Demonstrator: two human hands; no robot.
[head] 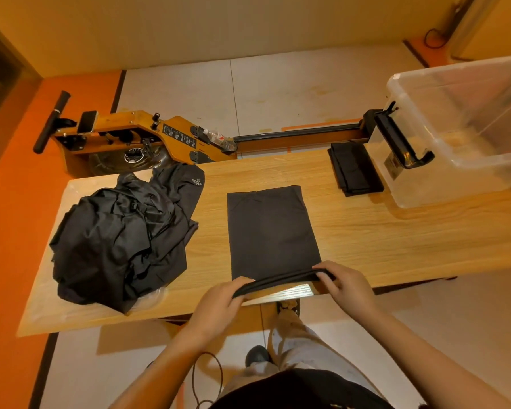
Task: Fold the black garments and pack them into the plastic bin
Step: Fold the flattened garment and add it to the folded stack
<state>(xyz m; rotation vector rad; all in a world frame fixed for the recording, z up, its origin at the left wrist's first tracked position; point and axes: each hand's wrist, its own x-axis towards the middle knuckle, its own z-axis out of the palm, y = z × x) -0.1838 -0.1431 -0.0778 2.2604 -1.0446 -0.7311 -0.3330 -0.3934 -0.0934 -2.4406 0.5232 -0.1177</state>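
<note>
Wooden table (pixel 366 231) seen from above, with garments at three stages; a black garment (pixel 273 231), flattened into a narrow rectangle, lies at the table's centre, its long axis running near to far; its near edge is lifted clear of the tabletop and gathered into a rolled band. The left hand (pixel 222 302) pinches the left end of that band, fingers curled closed around the cloth; the right hand (pixel 345 286) grips the right end, fingers likewise closed on the cloth, thumb on top; the band hangs taut between them above the table's near edge. To the left, a loose heap of unfolded black garments (pixel 121 243) rests on the table, well apart from the flattened piece; one item at its far side bears a small pale logo. To the far right, a folded black garment (pixel 356 169) lies flat on the table, just beside the near-left wall of the plastic bin (pixel 455 184); the bin is clear, lidless, with a black latch handle on its left end; no garment shows through its walls. Beyond the table, a wooden rowing machine (pixel 136 137) stands on the floor.
</note>
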